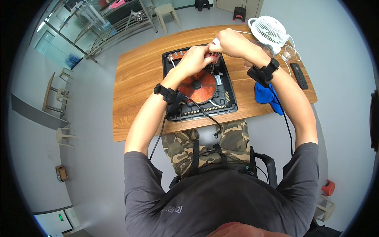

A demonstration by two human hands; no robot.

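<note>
Looking at a black housing (232,106) lying open on a wooden table (136,79), right in front of the lap, with a big round copper coil (206,93) sitting inside. Working up at the far right corner of that housing with both hands, pretty much touching each other. With the right hand (229,42), gripping a small pale handle (215,42), fingers curled snugly around it. With the left hand (197,60), fingers bunched just below that handle; can't really tell what, if anything, is pinched there, since too much is covered up. Reaching across part of the coil with the left forearm, too. Also in the housing: an orange circuit board (172,57) at the far left corner, just beside the left hand. Wearing a black strap on each wrist, cables trailing down.

Off to the right on the same table: a white fan (268,31) at the far corner, a blue cloth item (263,94) near the close edge, and a flat black bar (299,76) out by the right edge. Plus a pale stool (167,12) on the floor beyond the table.
</note>
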